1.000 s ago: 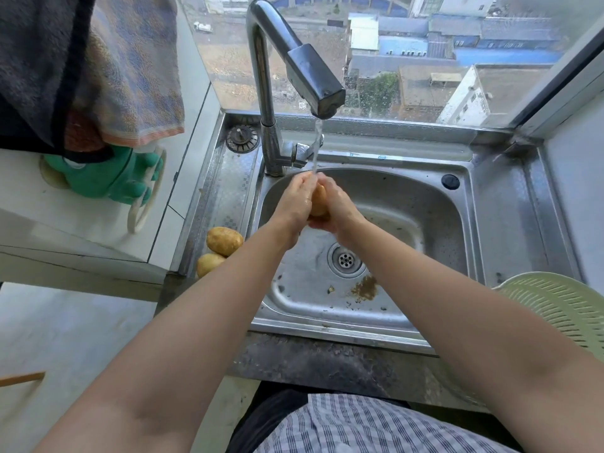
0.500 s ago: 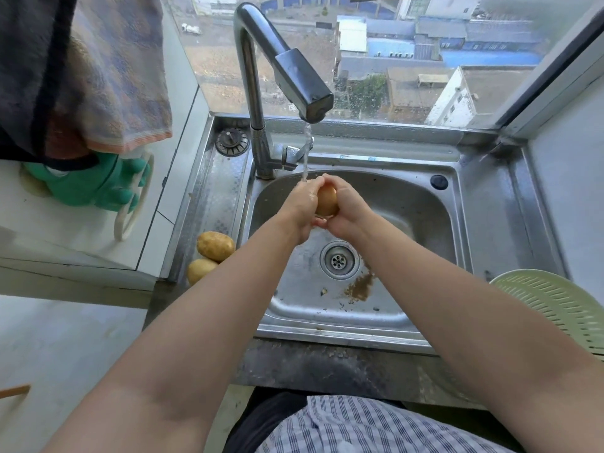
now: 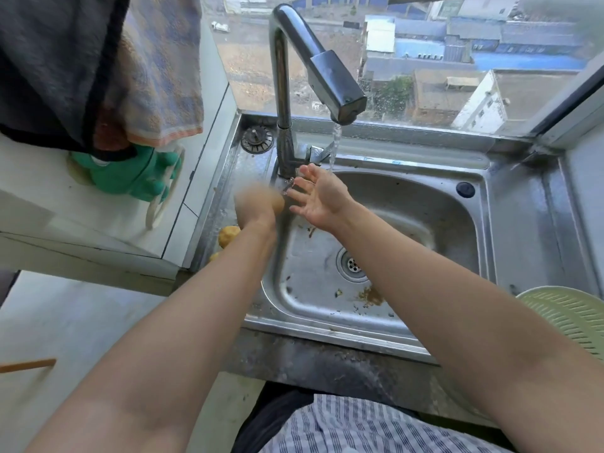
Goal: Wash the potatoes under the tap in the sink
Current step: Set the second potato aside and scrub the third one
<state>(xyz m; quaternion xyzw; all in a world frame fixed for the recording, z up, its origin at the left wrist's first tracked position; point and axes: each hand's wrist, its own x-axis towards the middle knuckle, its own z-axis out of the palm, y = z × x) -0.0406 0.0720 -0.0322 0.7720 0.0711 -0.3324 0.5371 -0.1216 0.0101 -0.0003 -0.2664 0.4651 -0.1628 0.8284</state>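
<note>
Hands are parting over the left edge of the sink (image 3: 425, 207). The left hand (image 3: 256, 206) is smeared by motion blur and is hanging above the steel ledge. It seems to be curling round a potato (image 3: 278, 204), which is showing as a tan bulge at its inner side, though the blur is hiding the fingers themselves. The right hand (image 3: 322, 197) is holding nothing. Its palm is facing up and to the left and its fingers are spreading wide, probably because it is letting go so the left hand alone can carry the potato off.

Just behind the right hand's fingertips, the water stream (image 3: 335, 142) is falling from the tap (image 3: 283, 93) and missing both hands. So I judge the potato is clear of the water and is heading toward the ledge.

Below the left wrist, the other potatoes (image 3: 228, 235) are lying on that ledge, partly hidden by the forearm, likely kept out of the basin to wait their turn.

Beneath the right forearm, the drain (image 3: 352, 264) is sitting in the basin floor with brown dirt (image 3: 371, 294) beside it. Beyond the left hand, a loose strainer plug (image 3: 257, 138) is resting at the tap's base.

Far out by the right elbow, a pale green colander (image 3: 568, 318) is waiting, presumably for clean potatoes.
</note>
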